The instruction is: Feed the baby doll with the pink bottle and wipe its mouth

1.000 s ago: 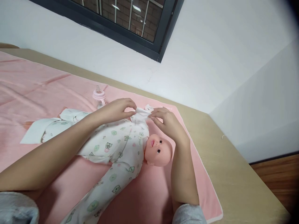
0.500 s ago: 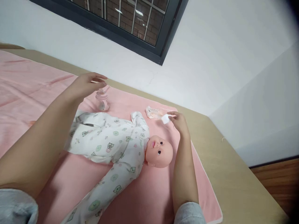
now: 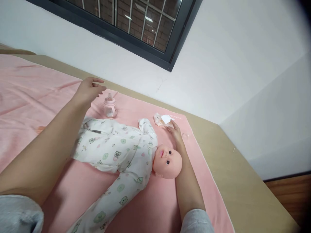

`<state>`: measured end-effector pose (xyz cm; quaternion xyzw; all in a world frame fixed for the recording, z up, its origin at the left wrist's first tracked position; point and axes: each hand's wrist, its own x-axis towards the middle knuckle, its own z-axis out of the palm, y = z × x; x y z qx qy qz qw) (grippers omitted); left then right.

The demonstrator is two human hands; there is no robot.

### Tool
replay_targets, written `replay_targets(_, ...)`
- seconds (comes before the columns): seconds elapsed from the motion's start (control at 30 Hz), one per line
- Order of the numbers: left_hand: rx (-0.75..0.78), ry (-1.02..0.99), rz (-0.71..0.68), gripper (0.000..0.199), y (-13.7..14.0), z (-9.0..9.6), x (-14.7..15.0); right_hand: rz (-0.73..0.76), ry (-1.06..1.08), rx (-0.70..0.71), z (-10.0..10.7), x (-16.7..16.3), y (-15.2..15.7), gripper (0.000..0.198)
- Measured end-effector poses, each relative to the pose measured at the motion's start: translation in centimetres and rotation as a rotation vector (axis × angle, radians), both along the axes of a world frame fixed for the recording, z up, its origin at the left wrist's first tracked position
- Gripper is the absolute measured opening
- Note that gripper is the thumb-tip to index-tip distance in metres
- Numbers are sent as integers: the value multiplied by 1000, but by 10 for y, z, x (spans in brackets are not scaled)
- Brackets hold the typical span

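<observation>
My left hand (image 3: pixel 90 89) hovers with its fingers apart and nothing in them, up and to the left of a pink baby bottle (image 3: pixel 110 106). The bottle stands upright with its teat uncovered. On the far right side, my right hand (image 3: pixel 175 130) has its fingertips at the edge of a small white pad (image 3: pixel 166 119). That pad is over a crumpled clear plastic packet (image 3: pixel 158 119), partly covering it. A baby doll (image 3: pixel 169 161) in white printed clothes (image 3: pixel 126 142) lies on its back between my arms, its head beside my right forearm.
A pink blanket (image 3: pixel 155 200) covers much of the wooden tabletop (image 3: pixel 233 174). A small clear piece (image 3: pixel 185 135) lies right of my right hand. Part of an orange thing (image 3: pixel 40 129) shows behind my left forearm. A white wall and a dark-framed window (image 3: pixel 167 60) border the table.
My right hand has moved left and lower with the white pad, bringing it over the packet. My left hand has shifted slightly left, clear of the bottle's teat. The doll lies as before.
</observation>
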<state>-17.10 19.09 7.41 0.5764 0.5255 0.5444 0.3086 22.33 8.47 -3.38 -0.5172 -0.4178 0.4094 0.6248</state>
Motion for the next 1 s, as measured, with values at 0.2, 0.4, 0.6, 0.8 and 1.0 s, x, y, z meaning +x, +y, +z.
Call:
replay_targets(0.2,-38,50,68,51,4,-5,-3,-120,-63,40,-4,5,4,66)
replay_targets(0.4,-205,230,-5,74,8,-15,-16,-441,-441,92,-10,21,-1,40)
replay_targets(0.6,-281,400,-157,111,18,-27,-17,-867,-915,35,-11,41,-19,37)
replay_targets(0.8,-211,473,-266,81,22,-34,-11,-891,-743,-423,-20,52,-24,67)
replay_targets(1.0,-139,518,-239,72,28,-45,-9,-856,-718,-462,-23,56,-25,67)
